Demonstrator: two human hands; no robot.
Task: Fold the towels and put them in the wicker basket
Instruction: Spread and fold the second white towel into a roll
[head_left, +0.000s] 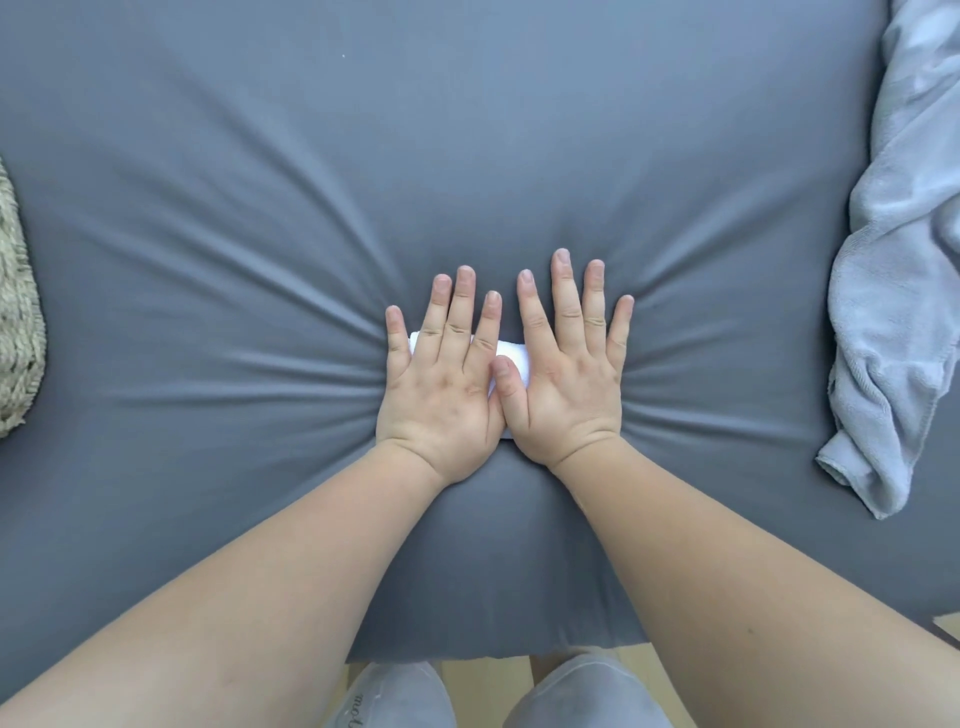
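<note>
A small white folded towel (514, 364) lies on the grey bed sheet (467, 156), almost wholly covered by my hands. My left hand (441, 384) and my right hand (566, 374) rest flat on it side by side, palms down, fingers spread, pressing it into the mattress so the sheet creases outward. A crumpled light grey towel (893, 291) lies along the right edge of the bed. Only a sliver of the wicker basket (18, 322) shows at the far left edge.
The bed's front edge sits close to my knees (582, 696), with pale wooden floor (483, 670) below it. Smooth sheet stretches behind my hands.
</note>
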